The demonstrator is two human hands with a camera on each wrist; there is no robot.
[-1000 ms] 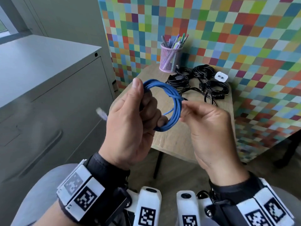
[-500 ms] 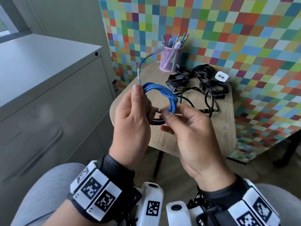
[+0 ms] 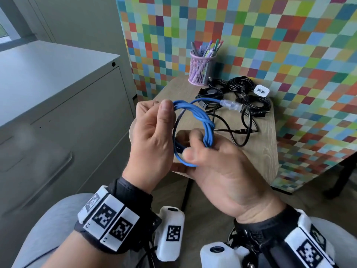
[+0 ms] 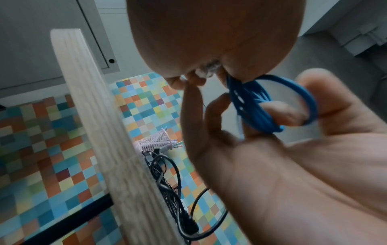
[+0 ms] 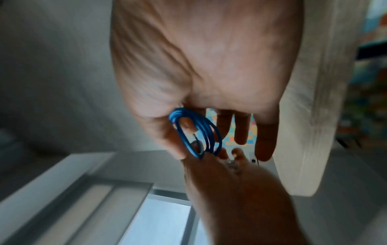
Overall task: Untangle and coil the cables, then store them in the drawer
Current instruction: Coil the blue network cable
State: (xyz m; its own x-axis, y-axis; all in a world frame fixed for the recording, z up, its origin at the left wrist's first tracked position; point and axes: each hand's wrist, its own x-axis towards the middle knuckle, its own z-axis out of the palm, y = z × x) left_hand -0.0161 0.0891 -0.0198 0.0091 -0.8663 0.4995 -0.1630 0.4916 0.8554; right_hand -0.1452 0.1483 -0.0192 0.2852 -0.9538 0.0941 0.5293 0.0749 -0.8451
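**Inspector:** Report status on the cable task.

**Operator:** I have one thin blue network cable (image 3: 207,124) wound into a small coil and held in the air above the near left corner of the light wood-grain counter (image 3: 268,151). My left hand (image 3: 152,136) pinches the far left of the coil, fingers curled round the strands. My right hand (image 3: 218,167) pinches the near right side with thumb and forefinger; its other fingers (image 5: 266,140) hang straight and carry nothing. The clear plug end (image 3: 230,104) sticks out to the right, so I judge this coil nearly finished but not yet secured.

**Inspector:** What is left?

**Operator:** Most of it, by my reading. A heap of black cables (image 3: 241,97) lies on the far side of the counter, some bundled, others trailing loose toward the near edge, with a small white adapter (image 3: 261,90) at its far right. The grey metal cabinet (image 3: 58,113) on the left shows its drawer front shut, so nothing is stored.

**Inspector:** Edges and room?

**Operator:** The coil hangs just past the counter's near rim. A pink mesh pen cup (image 3: 201,68) stands at the far left, next to the heap. Open room lies between counter and cabinet for swinging left.
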